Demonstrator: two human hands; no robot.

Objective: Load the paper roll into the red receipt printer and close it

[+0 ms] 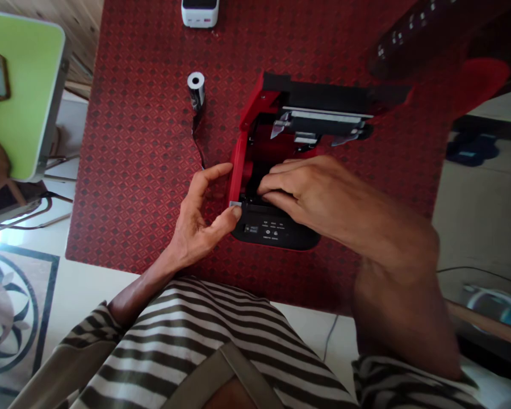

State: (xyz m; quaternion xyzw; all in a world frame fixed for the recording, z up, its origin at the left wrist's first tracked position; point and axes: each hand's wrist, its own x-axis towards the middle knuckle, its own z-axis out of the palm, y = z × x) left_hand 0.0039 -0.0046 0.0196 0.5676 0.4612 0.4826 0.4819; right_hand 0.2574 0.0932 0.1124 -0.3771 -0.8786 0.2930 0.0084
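A red and black label printer [276, 227] stands on the table with its lid [323, 96] raised, showing the roller and the inside of its bay. My left hand [200, 218] is at its left side, thumb on the front corner and index finger against the red side wall. These fingers are spread apart. Down in the bay is my right hand [309, 184], its fingers bent and pressed together; what they hold, if anything, is hidden. To the left, a small black-and-white roll [196, 91] stands on the table, a dark strip trailing from it towards my left hand.
A red patterned cloth covers the table [145, 170]. At the back edge sits a white device [200, 14], and a dark cylindrical object [409, 37] lies at the upper right. A green-topped table [29, 74] with a phone-like object stands at left.
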